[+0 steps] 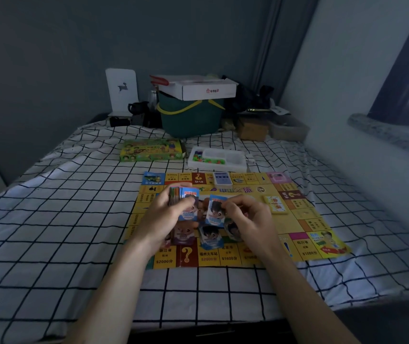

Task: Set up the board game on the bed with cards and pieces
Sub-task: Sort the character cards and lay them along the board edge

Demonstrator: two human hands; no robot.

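Beyond the game board [305, 227], a white tray [217, 166] holds coloured pieces [204, 158]. Board squares read "$2000分" and "$1600分". The left hand [163, 217] grips a card stack [177, 196]; the right hand [248, 219] pinches one blue card [214, 212].

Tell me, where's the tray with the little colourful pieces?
The white tray sits on the bed beyond the game board's far edge, right of the green game box.
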